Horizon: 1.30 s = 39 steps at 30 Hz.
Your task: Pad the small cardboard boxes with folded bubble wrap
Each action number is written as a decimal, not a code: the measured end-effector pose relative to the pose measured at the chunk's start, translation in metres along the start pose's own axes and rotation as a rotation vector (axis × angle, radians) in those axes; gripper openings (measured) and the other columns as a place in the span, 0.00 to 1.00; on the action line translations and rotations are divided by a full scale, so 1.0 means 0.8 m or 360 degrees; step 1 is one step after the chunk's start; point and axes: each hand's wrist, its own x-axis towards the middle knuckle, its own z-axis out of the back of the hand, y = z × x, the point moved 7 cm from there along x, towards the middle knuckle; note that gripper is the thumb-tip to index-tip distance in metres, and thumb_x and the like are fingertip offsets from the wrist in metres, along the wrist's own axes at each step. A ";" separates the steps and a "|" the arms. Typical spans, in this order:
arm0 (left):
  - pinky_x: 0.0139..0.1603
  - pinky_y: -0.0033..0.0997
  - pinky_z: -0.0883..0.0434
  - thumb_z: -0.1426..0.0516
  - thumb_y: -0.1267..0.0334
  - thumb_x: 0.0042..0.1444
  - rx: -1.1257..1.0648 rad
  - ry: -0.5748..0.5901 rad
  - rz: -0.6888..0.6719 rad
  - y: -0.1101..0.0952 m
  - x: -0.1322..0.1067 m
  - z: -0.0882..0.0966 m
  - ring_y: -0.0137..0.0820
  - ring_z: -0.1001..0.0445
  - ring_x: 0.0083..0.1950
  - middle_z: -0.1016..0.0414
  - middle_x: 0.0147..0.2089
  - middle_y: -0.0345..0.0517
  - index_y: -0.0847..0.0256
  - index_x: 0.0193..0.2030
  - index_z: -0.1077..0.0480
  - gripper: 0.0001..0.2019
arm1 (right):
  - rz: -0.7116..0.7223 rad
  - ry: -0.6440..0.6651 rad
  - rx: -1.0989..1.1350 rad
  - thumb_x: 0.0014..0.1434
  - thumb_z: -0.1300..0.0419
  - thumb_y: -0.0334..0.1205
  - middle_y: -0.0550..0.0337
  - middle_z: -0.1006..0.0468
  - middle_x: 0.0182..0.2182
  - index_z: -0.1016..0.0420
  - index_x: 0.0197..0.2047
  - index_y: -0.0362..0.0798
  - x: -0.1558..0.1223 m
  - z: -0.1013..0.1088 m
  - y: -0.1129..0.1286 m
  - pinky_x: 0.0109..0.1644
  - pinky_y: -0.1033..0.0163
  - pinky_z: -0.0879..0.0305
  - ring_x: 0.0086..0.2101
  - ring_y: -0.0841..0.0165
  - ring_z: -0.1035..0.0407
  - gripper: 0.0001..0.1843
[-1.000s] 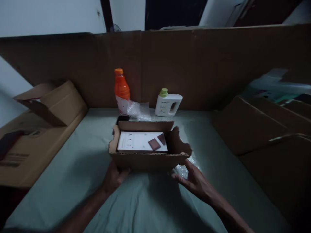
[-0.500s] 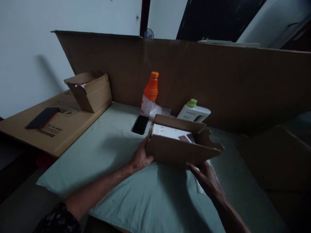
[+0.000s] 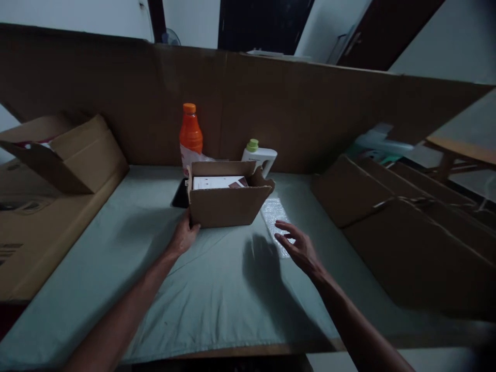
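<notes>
An open cardboard box [image 3: 228,207] stands on the green cloth in the middle, with a white carton [image 3: 213,182] inside it. My left hand [image 3: 183,236] grips the lower left corner of the box, thumb at its front and the other fingers mostly hidden behind. My right hand [image 3: 297,246] hovers apart from the box on its right, fingers spread and holding nothing. Beneath and just beyond that hand lies a sheet of bubble wrap [image 3: 276,213]. A black phone [image 3: 180,196] is partly hidden behind the box's left side.
Behind the box stand an orange-capped bottle [image 3: 190,135] and a white bottle [image 3: 266,156] with a green cap. A cardboard panel [image 3: 271,103] runs along the back. Another open box [image 3: 93,160] sits at left; larger cardboard boxes [image 3: 418,248] holding items stand at right.
The view has swung to the right. My right hand has let go of the cardboard box and moved away with fingers apart. The box now rests on the cloth, my left hand still on it.
</notes>
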 end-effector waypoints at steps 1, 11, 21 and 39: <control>0.65 0.47 0.33 0.44 0.70 0.52 0.0014 -0.0007 -0.0002 -0.001 0.004 -0.002 0.43 0.27 0.61 0.24 0.58 0.53 0.61 0.64 0.36 0.29 | 0.0049 -0.0022 -0.0085 0.63 0.44 0.54 0.46 0.24 0.58 0.23 0.54 0.49 -0.004 0.008 -0.003 0.48 0.51 0.27 0.50 0.57 0.25 0.23; 0.68 0.53 0.36 0.42 0.67 0.53 0.0216 -0.0231 0.0029 -0.021 -0.014 -0.009 0.48 0.32 0.66 0.28 0.62 0.59 0.63 0.65 0.39 0.31 | 0.0363 0.0174 -0.1134 0.67 0.46 0.38 0.51 0.21 0.52 0.20 0.47 0.50 -0.031 -0.009 -0.005 0.48 0.57 0.35 0.48 0.59 0.28 0.13; 0.71 0.56 0.39 0.42 0.71 0.55 0.0667 0.0320 -0.0528 -0.092 -0.235 -0.066 0.49 0.50 0.76 0.55 0.77 0.57 0.53 0.73 0.52 0.40 | 0.0582 0.0628 -0.0607 0.67 0.45 0.37 0.55 0.17 0.39 0.21 0.44 0.50 -0.132 -0.066 0.093 0.44 0.61 0.33 0.38 0.64 0.24 0.11; 0.56 0.48 0.28 0.41 0.70 0.54 0.0680 0.0601 -0.0641 -0.118 -0.248 -0.102 0.42 0.25 0.53 0.20 0.50 0.50 0.58 0.49 0.24 0.16 | 0.0800 0.0677 -0.0507 0.59 0.43 0.30 0.52 0.25 0.59 0.20 0.46 0.52 -0.206 -0.048 0.069 0.56 0.46 0.34 0.58 0.54 0.33 0.16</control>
